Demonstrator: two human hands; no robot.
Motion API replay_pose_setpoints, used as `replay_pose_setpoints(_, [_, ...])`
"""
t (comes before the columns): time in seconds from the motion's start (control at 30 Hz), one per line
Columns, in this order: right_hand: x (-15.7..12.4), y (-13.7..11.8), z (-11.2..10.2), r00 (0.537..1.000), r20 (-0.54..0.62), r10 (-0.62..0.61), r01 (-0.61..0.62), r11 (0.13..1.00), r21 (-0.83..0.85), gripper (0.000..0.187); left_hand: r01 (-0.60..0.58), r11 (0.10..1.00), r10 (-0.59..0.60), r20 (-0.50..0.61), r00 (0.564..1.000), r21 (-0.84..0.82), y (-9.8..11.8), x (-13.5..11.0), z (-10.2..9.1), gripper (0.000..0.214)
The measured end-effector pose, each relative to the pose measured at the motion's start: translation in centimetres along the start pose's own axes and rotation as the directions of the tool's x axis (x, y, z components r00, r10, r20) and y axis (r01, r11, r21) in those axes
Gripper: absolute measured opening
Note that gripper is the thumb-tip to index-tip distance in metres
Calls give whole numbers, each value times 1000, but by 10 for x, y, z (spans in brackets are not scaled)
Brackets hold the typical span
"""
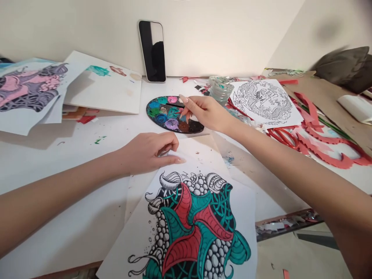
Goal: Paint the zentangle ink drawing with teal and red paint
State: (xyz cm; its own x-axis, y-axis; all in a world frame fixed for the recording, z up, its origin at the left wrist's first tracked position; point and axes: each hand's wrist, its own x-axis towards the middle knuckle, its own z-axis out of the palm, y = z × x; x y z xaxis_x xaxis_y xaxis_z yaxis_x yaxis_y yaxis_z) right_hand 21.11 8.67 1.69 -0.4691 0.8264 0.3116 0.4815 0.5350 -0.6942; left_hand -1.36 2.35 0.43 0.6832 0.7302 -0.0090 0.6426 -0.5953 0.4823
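My right hand (pixel 203 110) is over the oval paint palette (pixel 154 118), its fingers pinched on a slim dark paintbrush (pixel 173 105). The brush's bristles are hard to make out against the paints. Several colours sit in the palette's wells, among them blue, green, pink, lilac and brown. With fingers curled, my left hand (pixel 154 152) grips the upper left edge of a patterned colouring sheet (pixel 186 240), thumb lying on the paper. Red and teal fill the sheet's middle shapes; its bubbles and upper leaves are black and white.
Behind the palette, a phone (pixel 152 52) leans on the wall, beside a cloudy water jar (pixel 220 91). A dragon line drawing (pixel 263 101) lies to the right, near red paper scraps (pixel 331 149) and red-handled scissors (pixel 281 137). Left are a paint-smeared board (pixel 107 91) and a pink-purple picture (pixel 31 89).
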Motion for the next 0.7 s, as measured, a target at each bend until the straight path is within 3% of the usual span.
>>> replay_pose_setpoints(0.3, [3, -3, -13, 994, -88, 60, -53, 996, 75, 59, -3, 997, 3, -8, 1000, -79, 1, -2, -2, 31])
replay_pose_setpoints(0.4, [9, -11, -15, 993, -113, 29, -20, 997, 78, 55, 15, 989, -21, -40, 999, -145, 0, -3, -1, 26])
replay_pose_setpoints(0.57, [16, -11, -9, 999, 28, -38, 38, 999, -31, 52, 126, 953, -139, -28, 990, -276, 0, -2, -3, 23])
replay_pose_setpoints(0.7, [14, -8, -18, 998, 63, 3, 1, 997, -72, 52, 144, 948, -150, 2, 989, -283, 3, -1, -6, 22])
